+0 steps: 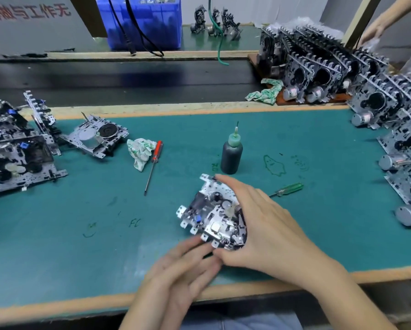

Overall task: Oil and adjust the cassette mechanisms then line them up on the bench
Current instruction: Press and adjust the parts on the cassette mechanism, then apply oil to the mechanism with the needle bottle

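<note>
Adjustment appears to be the step in hand: a cassette mechanism [214, 210] is held tilted on the worktop [80, 210], grasped by the right hand [266, 225], its near tabs pinched by the left hand [187, 260]; oiling would call for the oil bottle [231, 153] just behind

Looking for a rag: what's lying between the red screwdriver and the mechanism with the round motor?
A crumpled white-and-green rag lies between the red screwdriver and that mechanism, seen in the head view.
</note>
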Available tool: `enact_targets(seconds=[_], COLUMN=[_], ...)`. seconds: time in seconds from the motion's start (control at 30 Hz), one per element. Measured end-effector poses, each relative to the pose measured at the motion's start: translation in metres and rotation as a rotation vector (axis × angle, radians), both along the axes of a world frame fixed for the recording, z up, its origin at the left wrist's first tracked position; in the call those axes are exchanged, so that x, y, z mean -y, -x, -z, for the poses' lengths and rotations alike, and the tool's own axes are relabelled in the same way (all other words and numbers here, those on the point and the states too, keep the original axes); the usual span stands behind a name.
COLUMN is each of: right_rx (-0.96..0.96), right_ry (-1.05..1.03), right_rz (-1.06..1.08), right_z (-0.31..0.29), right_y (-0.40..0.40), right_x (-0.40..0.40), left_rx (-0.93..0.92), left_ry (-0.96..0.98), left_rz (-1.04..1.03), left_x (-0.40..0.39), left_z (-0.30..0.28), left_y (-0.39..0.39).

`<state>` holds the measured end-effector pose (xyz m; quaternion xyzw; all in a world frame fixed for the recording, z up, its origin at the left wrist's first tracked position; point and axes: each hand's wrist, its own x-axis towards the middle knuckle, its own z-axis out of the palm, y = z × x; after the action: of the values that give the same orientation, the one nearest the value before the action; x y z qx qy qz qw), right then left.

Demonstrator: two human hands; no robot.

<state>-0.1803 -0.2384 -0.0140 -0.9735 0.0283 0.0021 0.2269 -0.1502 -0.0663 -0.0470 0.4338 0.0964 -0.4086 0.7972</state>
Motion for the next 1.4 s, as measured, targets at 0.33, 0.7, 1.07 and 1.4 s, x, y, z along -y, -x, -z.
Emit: enact_targets(seconds=[0.33,0.7,1.07,1.4], right_rx=[-0.011,-0.063,0.059,0.128], right_ry=[0.076,-0.077,0.073,-0.431], right_rz=[-0.247,-0.078,-0.073,0.047], right_z=[-0.009,-0.001,0.013,0.008], right_y=[-0.017,0.005,-0.001,0.008], right_x=[0.024,0.030,0.024,0.033], left_rx=[0.263,0.211,0.203,-0.079], left_ry=[-0.221,-0.146,-0.120,0.018], left_rz=[0.051,0.089,0.073,0.039], left_x=[-0.001,-0.006,-0.007,-0.008], left_z=[-0.002,0.003,0.000,-0.036], left_y=[-0.036,-0.042,-0.041,-0.034])
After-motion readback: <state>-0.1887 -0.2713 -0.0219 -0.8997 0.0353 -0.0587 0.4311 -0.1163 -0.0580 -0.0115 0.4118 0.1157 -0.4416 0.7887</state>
